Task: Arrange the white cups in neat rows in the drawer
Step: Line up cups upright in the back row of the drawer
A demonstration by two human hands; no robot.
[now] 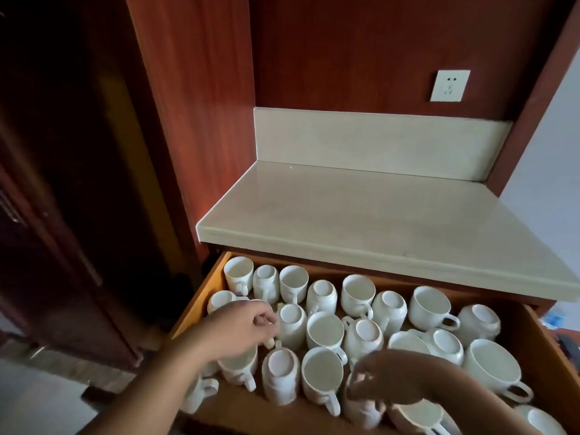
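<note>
An open wooden drawer (194,309), pulled out from under a pale stone desk (376,221), holds about two dozen glossy white cups (324,331). Each has a rounded body and a loop handle. They stand close together in rough rows, many touching. Some are upright with the hollow showing, and others are upside down with the flat ringed base showing. A few wider, bowl-like big cups (491,368) sit beyond the right hand, towards the drawer's right side.

The left hand (241,328) reaches in over the drawer's left part, knuckles up and fingers curled above a hidden cup (238,365) that shows only below the palm. Whether it grips that cup cannot be told. Just beside its fingertips stands an upside-down cup (292,321).

The right hand (386,381), dark in shadow and blurred, hangs over the front row. Its fingers curl down around a front cup (361,409). Three cups stand between the two hands.
</note>
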